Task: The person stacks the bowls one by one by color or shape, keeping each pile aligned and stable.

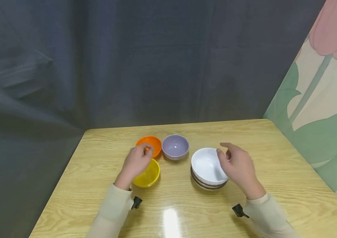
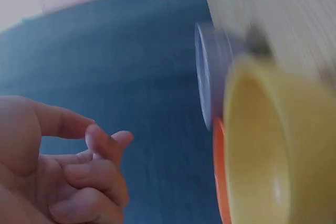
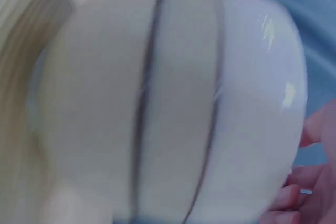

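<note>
My left hand (image 1: 138,161) hovers over the yellow bowl (image 1: 147,178) and overlaps the orange bowl (image 1: 155,142) in the head view. Its fingers are loosely bent with nothing between them, as the left wrist view also shows. On the right, a white bowl (image 1: 205,163) tops a stack of cream bowls with dark rims (image 3: 181,103). My right hand (image 1: 240,167) is at the right side of this stack, with thumb and forefinger apart by the white rim. It holds nothing. Part of that hand is hidden behind the white bowl in the right wrist view.
A purple bowl (image 1: 175,147) stands upright at the back, between the orange bowl and the stack. Everything is on a light wooden table (image 1: 76,198). Behind it hangs a dark blue curtain (image 1: 162,66), and a flower-patterned cloth (image 1: 314,125) lines the right side.
</note>
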The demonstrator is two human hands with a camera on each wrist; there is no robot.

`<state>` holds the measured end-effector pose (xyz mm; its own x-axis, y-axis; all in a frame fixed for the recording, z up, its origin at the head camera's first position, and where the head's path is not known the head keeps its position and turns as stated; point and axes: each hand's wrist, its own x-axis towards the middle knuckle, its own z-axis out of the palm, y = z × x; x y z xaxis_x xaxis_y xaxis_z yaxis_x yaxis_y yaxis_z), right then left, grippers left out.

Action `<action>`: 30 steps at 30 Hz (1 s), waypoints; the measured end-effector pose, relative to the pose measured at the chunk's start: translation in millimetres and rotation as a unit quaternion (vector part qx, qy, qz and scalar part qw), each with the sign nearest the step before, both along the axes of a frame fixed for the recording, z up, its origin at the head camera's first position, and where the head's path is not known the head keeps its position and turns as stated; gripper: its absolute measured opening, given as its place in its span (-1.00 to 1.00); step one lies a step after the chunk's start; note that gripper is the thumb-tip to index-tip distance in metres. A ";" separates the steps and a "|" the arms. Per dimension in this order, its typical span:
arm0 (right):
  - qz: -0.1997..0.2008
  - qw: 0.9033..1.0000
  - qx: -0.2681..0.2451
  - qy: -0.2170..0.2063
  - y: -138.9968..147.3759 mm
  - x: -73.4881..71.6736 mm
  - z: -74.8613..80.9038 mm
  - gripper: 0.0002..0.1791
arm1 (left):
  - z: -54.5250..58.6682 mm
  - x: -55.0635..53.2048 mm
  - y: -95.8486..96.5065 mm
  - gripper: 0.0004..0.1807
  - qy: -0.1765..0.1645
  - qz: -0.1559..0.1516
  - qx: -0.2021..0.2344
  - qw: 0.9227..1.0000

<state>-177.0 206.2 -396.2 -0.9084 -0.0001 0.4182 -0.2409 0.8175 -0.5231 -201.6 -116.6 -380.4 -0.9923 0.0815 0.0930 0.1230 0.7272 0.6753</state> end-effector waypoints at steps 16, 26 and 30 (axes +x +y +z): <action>0.188 0.982 -0.028 0.002 -107.4 -5.4 2.6 -0.71 | -63.5 -46.8 -64.0 -0.39 -0.140 0.041 0.065 0.987; 0.239 0.966 -0.027 -0.096 -139.0 -3.3 -17.9 -0.65 | -85.1 -56.1 -66.5 -0.29 -0.182 0.044 0.102 0.977; 0.251 0.961 -0.026 -0.115 -142.5 -2.3 -24.2 -0.65 | -87.4 -62.3 -63.8 -0.30 -0.193 0.047 0.131 0.971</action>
<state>-179.4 63.8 -420.4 -0.8675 -0.4469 0.2186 -0.4719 0.5999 -0.6461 -263.9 -180.3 -467.8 -0.9591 0.0135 -0.2828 -0.2350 0.5192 0.8217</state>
